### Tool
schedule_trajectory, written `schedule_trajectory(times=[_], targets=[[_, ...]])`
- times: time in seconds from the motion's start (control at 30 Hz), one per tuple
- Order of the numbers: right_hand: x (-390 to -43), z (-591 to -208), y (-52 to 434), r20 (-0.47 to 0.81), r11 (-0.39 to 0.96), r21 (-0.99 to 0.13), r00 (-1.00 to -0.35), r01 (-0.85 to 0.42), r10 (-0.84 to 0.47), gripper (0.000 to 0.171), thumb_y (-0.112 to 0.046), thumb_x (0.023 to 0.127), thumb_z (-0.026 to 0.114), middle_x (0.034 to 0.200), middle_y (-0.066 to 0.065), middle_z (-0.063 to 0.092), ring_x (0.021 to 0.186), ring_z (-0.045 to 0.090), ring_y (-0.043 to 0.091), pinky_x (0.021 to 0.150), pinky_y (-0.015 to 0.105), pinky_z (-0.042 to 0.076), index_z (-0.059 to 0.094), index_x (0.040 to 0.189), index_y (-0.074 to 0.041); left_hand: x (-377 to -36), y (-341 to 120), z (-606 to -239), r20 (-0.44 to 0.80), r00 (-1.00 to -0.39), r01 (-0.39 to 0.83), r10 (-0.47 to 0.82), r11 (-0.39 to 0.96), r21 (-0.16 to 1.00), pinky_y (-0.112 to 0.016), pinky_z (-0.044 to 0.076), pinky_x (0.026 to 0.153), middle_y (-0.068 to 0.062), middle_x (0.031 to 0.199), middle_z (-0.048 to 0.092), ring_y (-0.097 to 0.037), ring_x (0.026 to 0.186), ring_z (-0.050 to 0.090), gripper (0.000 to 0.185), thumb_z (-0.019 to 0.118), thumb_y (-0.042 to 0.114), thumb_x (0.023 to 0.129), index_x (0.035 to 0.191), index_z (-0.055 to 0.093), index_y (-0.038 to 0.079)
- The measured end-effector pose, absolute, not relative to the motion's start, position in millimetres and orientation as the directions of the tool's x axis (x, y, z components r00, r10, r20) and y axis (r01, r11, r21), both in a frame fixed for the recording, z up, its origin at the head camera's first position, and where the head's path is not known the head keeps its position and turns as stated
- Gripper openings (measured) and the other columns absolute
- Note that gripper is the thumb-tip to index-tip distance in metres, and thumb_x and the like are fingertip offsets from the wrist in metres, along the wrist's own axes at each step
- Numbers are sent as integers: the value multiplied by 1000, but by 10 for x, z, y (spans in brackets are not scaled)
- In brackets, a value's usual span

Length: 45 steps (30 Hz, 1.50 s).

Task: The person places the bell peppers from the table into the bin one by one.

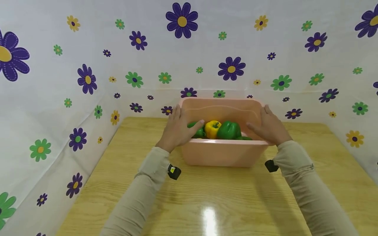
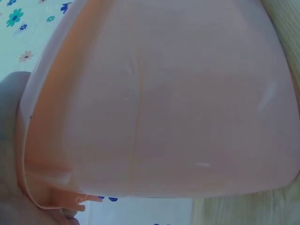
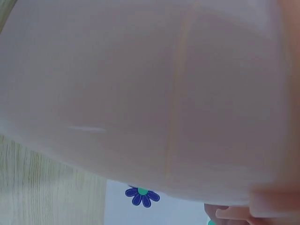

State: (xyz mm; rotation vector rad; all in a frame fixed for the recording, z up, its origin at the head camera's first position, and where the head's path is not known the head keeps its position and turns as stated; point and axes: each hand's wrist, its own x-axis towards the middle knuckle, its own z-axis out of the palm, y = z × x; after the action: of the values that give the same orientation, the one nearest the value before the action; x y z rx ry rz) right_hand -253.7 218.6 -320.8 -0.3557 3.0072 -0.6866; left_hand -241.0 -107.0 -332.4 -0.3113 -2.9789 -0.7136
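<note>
A pink plastic bin [image 1: 221, 153] stands on the wooden table, held at both short ends. My left hand [image 1: 176, 130] grips its left end, thumb over the rim and fingers outside. The right hand [image 1: 271, 127] holds the opposite end in the same way. Inside lie a yellow bell pepper [image 1: 211, 130], a large green bell pepper [image 1: 229, 130], a second green pepper [image 1: 200, 133] partly behind the left thumb, and a low green piece [image 1: 243, 138] mostly hidden by the front rim. Both wrist views are filled by the bin's outer end walls [image 2: 187, 103].
The table [image 1: 189, 196] has a light wood grain and extends around the bin. Close behind it hangs a white cloth [image 1: 200, 49] with printed flowers, which also runs along the left and right sides. Black wrist cameras [image 1: 174, 172] sit under both sleeves.
</note>
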Motion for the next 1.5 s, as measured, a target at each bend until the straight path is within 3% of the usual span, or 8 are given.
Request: schedule_trajectory(times=[0.87,1.5], targets=[[-2577,-3205,2183,48,884,-405,-971,-235,-236,101,-48,100,56,157,43,1,142,16,61,117,64,20,4,151,22,-2375,-1052,-3288,103,-981,194,165,862,468,-46,2,125,-23,167,-5,-34,155,-7,100,41,68,98,160,9,-4],[-2587,-3225,2200,12,868,-455,-976,-199,-217,101,-51,101,54,159,39,-2,146,9,56,119,62,15,2,152,19,-2365,-1059,-3318,106,-982,189,158,858,477,-49,4,125,-22,168,-4,-34,155,-6,101,43,68,97,160,9,-4]])
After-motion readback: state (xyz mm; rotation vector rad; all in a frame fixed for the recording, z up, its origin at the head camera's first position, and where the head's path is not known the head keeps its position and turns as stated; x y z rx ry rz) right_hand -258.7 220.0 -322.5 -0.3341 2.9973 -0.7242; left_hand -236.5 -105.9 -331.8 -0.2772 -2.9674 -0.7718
